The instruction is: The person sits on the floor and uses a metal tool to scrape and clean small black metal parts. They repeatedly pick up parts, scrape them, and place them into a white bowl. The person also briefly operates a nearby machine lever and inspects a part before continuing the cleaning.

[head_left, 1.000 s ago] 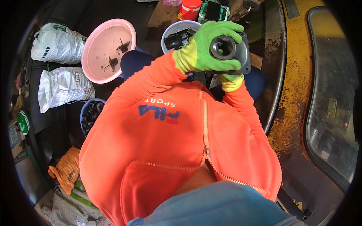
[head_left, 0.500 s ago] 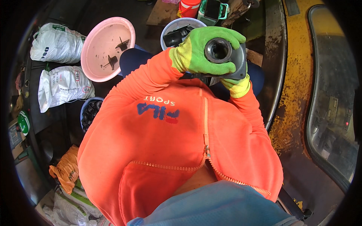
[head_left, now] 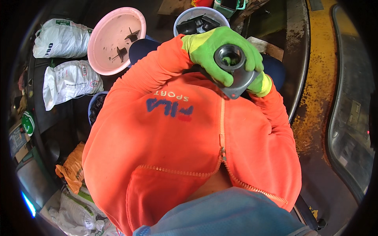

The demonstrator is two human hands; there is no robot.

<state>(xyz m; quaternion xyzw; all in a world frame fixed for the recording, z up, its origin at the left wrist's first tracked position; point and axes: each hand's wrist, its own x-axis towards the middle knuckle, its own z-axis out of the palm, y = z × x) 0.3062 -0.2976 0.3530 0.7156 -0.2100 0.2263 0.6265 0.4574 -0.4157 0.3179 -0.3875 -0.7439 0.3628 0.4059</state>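
Note:
My left hand (head_left: 214, 49), in a green glove with a yellow cuff, wraps round a dark grey funnel-like part (head_left: 241, 80). The part has a round, thick-rimmed collar and a flat flange with a small hole near its pointed corner. It is held in front of my chest, collar facing up. Some green glove shows through the collar's opening. My right hand (head_left: 258, 83), gloved alike, supports the part from behind on the right; most of its fingers are hidden. Beyond my hands, a pale blue-white basin (head_left: 221, 14) contains several black parts (head_left: 197, 25).
To the left is a pink basin (head_left: 98, 31) with two dark bladed pieces. White sacks (head_left: 63, 39) lie beyond it. A blue tub (head_left: 93, 106) of black pieces sits by my left elbow. At right stands a rusty yellow machine body (head_left: 313, 78) with a window.
The part has come a little nearer my chest and turned, so its flange corner now points toward me. Both hands stay on it. The whole view has shifted slightly.

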